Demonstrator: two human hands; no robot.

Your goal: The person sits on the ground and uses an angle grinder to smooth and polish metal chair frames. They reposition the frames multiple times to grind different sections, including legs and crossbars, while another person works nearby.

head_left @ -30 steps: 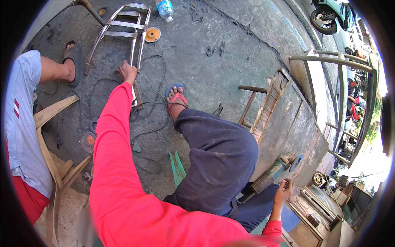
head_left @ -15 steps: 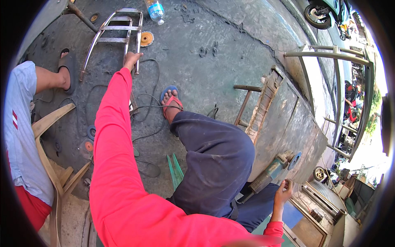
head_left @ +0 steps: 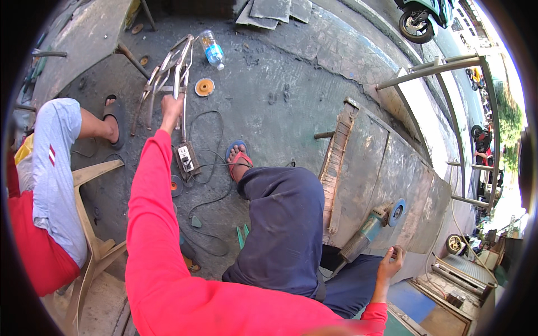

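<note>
At arm's length my left hand [head_left: 172, 106] is closed around a bar of a chrome tubular rack [head_left: 177, 75], which stands tilted on the dark floor. Beside the rack lie an orange-yellow disc [head_left: 205, 87] and a clear bottle with a blue label [head_left: 212, 50]. My right hand [head_left: 388, 266] is held low on the right with its fingers curled together; whether something small is in them I cannot make out. Just beyond those fingers, an angle grinder [head_left: 363, 234] with a blue disc [head_left: 397, 213] rests on a worn bench top [head_left: 386, 168].
An extension socket [head_left: 188, 158] and looping black cable [head_left: 210, 196] lie near my sandalled foot [head_left: 238, 155]. Another person's leg [head_left: 92, 126] and a beige plastic chair [head_left: 84, 224] are on the left. A metal frame [head_left: 443, 67] rises behind the bench, with a parked motorcycle [head_left: 417, 22] beyond.
My left hand has tipped and turned the rack, which now shows more edge-on. The view has shifted, bringing the socket and flat slabs at the far side into sight. The right hand stays near the grinder.
</note>
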